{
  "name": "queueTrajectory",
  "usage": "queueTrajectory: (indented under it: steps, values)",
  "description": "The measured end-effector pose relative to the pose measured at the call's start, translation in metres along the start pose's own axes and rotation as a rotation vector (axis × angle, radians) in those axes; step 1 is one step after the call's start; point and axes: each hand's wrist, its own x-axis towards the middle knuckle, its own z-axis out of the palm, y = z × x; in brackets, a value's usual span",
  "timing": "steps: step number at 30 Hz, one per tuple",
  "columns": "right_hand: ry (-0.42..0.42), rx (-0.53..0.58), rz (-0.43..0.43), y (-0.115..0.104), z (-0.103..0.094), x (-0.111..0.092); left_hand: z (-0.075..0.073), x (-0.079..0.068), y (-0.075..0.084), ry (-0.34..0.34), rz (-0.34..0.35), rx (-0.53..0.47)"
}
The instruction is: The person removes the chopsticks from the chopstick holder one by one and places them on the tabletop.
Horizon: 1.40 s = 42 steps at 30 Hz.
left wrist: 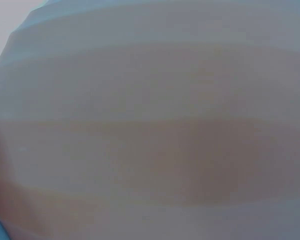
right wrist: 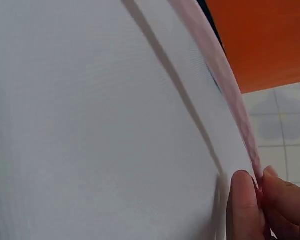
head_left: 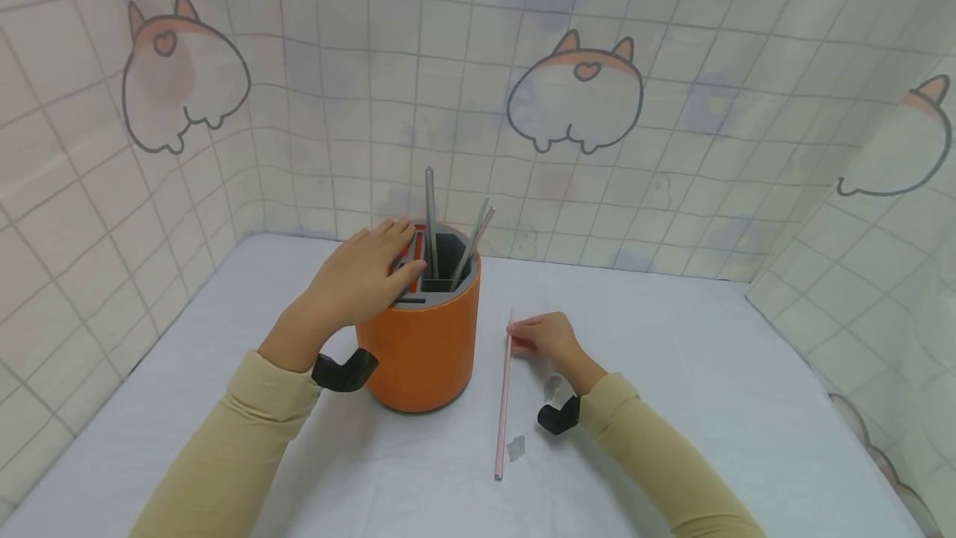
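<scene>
An orange cylindrical organizer (head_left: pixel 418 355) with a grey divided top stands at the middle left. My left hand (head_left: pixel 366 268) lies palm down over the left part of its top, fingers stretched toward the back, thumb apart. Several thin sticks (head_left: pixel 431 222) stand upright or leaning in its dark compartment. To the right of it, my right hand (head_left: pixel 545 339) pinches a long pink straw (head_left: pixel 504 405) between thumb and fingertips near its far end. In the right wrist view the straw (right wrist: pixel 225 80) casts a separate shadow on the white surface. A blurred surface fills the left wrist view.
The white tabletop (head_left: pixel 672 405) carries small grey patches (head_left: pixel 515 448) near the straw. Behind and at both sides hangs a checked curtain (head_left: pixel 448 65) with cartoon animals. Red and black flat pieces (head_left: pixel 417 260) sit in the organizer's slots beside the left hand.
</scene>
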Motion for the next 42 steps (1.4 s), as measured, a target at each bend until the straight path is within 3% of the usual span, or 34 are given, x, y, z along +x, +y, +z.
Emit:
queueTrajectory:
  steps: [5, 10, 16, 21, 34, 42]
  values:
    - [-0.019, -0.067, -0.047, -0.001, -0.002, 0.001, 0.001, 0.001, 0.000, 0.005, 0.002, 0.003]
    - [0.006, -0.053, -0.162, -0.024, -0.007, -0.009, 0.001, 0.001, 0.000, 0.001, 0.002, 0.002]
    - [0.035, 0.076, -0.395, -0.071, -0.014, -0.038, 0.001, 0.001, -0.001, 0.002, 0.002, 0.009]
    - [0.054, 0.078, -0.567, -0.101, -0.011, -0.063, 0.001, 0.001, -0.002, -0.001, -0.001, 0.011]
    - [0.100, 0.132, -0.743, -0.129, 0.004, -0.080, 0.001, 0.002, -0.002, 0.007, -0.008, 0.007]
    - [0.155, 0.149, -0.773, -0.135, 0.010, -0.081, 0.001, 0.002, -0.002, 0.012, 0.001, 0.009]
